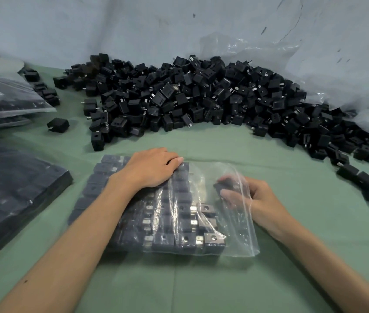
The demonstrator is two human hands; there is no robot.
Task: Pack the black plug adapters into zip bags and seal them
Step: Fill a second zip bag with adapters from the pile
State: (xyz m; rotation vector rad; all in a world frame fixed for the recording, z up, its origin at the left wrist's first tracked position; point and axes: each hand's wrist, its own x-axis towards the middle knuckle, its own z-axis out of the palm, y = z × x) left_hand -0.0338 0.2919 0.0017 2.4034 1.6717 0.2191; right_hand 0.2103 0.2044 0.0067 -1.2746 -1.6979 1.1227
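Several rows of black plug adapters (pixel 179 224) already lie packed in the zip bag (pixel 240 242) on the green tabletop (pixel 224 143). Left hand (pixel 154 169) presses flat on the rows, its grip wide. Right hand (pixel 256 196), reaching inside the bag mouth, holds one adapter (pixel 225 185) in a narrow grip. Seat it square against the last row; keep the rows pinned so none tips.

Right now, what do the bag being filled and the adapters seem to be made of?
The zip bag looks like thin clear plastic film: glossy, wrinkled, see-through. The adapters look like matte black moulded plastic; their small prongs glint silver, so they are probably metal.
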